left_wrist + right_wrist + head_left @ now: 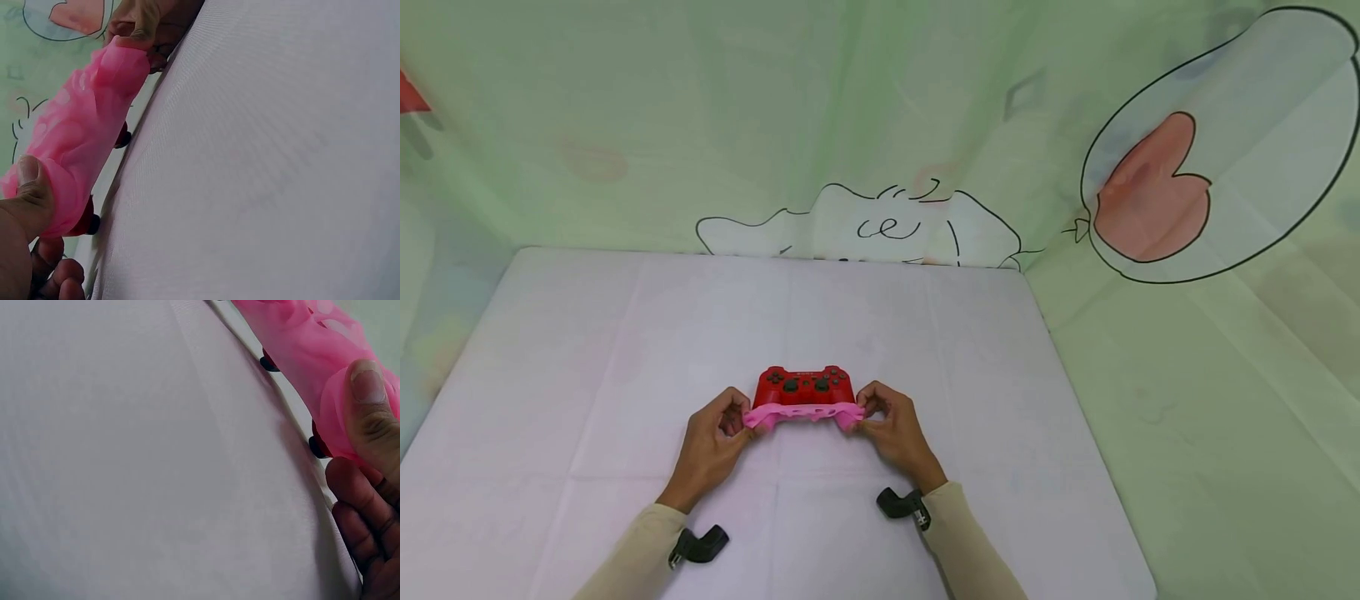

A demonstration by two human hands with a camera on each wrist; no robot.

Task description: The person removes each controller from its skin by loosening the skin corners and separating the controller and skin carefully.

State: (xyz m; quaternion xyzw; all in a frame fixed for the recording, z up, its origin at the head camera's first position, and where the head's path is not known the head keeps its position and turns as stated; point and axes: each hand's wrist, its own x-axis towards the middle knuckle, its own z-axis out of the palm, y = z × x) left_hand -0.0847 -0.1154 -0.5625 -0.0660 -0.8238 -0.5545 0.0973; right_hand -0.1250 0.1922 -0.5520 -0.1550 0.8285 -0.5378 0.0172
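White-clothed worktop (625, 350), and everything going on sits around one red controller (805, 387), so I'll place stuff off that. Nearest, short of the controller, are the two black wrist cameras (700, 546). Then the hands: left hand (718, 432) just left of the controller, right hand (898, 429) just right, thumbs and fingers of each pinching an end of the pink cover (805, 411). That cover hides the controller's near side; can't tell how deep the grips go in. Buttons and sticks are still bare. IMO: pull both ends evenly, hook the corners properly, then stretch it toward the far edge and line up the holes. Yank one side and it'd probably twist or tear. Way behind the controller, green backdrop (737, 108) with doodles.
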